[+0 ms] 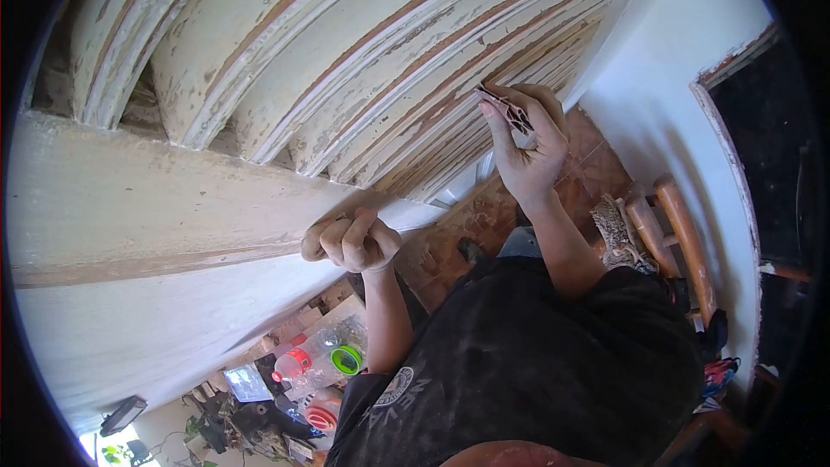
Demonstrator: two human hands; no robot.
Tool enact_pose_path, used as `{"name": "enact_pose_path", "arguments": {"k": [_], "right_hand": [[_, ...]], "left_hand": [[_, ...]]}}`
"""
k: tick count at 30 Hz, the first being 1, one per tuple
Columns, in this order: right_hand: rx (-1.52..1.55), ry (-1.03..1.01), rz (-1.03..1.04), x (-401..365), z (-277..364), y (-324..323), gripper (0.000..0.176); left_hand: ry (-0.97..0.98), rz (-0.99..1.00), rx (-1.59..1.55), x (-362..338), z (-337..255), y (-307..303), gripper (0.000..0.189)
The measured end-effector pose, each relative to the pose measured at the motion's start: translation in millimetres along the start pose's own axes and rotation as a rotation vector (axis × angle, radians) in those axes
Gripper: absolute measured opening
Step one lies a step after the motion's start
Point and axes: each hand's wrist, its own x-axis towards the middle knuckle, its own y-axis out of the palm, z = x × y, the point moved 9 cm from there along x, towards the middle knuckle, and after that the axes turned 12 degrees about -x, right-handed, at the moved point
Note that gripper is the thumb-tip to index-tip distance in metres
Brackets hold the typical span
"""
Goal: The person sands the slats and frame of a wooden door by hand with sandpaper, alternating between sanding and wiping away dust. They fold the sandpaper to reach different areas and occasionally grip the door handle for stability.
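Observation:
My right hand [532, 143] pinches a folded piece of sandpaper [516, 114] between thumb and fingers, in front of the slats. Beside it is a louvered wooden shutter [346, 60] with worn cream paint and brown wood showing along the slat edges. My left hand [353, 240] is closed, fingers curled, against the lower edge of the shutter's side board [156, 199]. Whether anything lies inside those fingers is hidden.
Plastic bottles [294, 361] and a jar with a green lid [347, 360] stand among clutter at lower left. A wooden chair [683, 233] with a woven cloth [618, 233] is at right, near a white wall [683, 78]. Reddish tiles [596, 156] cover the floor.

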Motion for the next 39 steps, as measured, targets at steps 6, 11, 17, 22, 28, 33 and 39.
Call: {"name": "enact_pose_path", "arguments": {"k": [6, 11, 17, 22, 28, 33, 39], "right_hand": [[-0.092, -0.104, 0.046, 0.9, 4.0, -2.7, 0.017], [-0.166, -0.211, 0.068, -4.0, 9.9, -0.3, 0.013], [-0.221, -0.145, 0.173, -6.8, 10.3, 7.0, 0.008], [-0.204, -0.139, 0.152, -3.9, 14.9, 6.0, 0.007], [-0.188, -0.126, 0.146, -4.7, 13.6, 6.6, 0.006], [-0.180, -0.144, 0.125, -6.2, 14.1, 7.6, 0.006], [-0.132, -0.061, 0.124, -14.1, 6.8, 13.0, 0.008]], "left_hand": [[0.008, -0.008, -0.015, 1.4, -0.6, 0.6, 0.032], [0.011, -0.014, -0.004, 0.3, -0.8, 0.0, 0.032], [0.015, -0.011, 0.001, 1.1, -1.7, -0.2, 0.032], [0.012, -0.014, 0.007, -1.0, -0.4, -0.8, 0.032], [0.005, -0.018, -0.005, -1.3, 0.3, -1.0, 0.032], [0.006, 0.002, -0.004, -0.3, 0.0, -0.7, 0.032], [-0.001, 0.000, -0.003, -0.8, 0.5, -0.6, 0.031]]}}
